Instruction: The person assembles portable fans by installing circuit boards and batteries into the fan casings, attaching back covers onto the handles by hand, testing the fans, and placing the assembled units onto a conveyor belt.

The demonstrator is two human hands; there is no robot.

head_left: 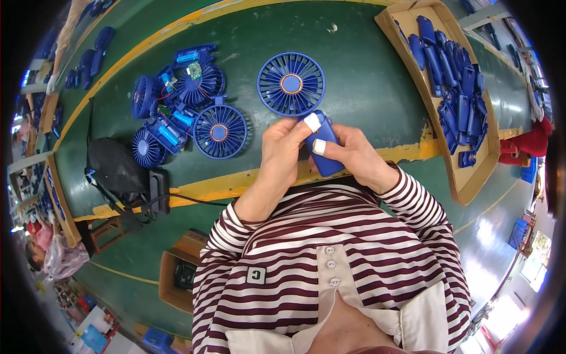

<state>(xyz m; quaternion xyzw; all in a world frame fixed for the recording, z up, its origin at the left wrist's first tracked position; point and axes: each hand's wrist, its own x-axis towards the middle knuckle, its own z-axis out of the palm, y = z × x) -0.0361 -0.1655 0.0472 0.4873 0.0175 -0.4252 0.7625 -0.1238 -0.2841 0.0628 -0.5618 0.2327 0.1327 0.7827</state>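
A blue handheld fan [291, 84] with a round slatted head and an orange ring at its hub is between my hands, head pointing away from me. My left hand [282, 150] grips the upper part of its handle, the white-covered thumb pressing near the neck. My right hand [359, 154] is closed round the handle's right side, its thumb, also white-tipped, lying across the blue casing [328, 158]. The fingers beneath the handle are hidden. To the left lie several opened fans [219, 132] with blue battery cells [169, 134], wires and a small green circuit board [194, 71] exposed.
On the right, a cardboard tray [471, 189] holds many blue handle covers [463, 88]. A black mesh-like bag [115, 165] and a black device [159, 190] with a cable sit at the table's near left edge. An open cardboard box [171, 277] stands below.
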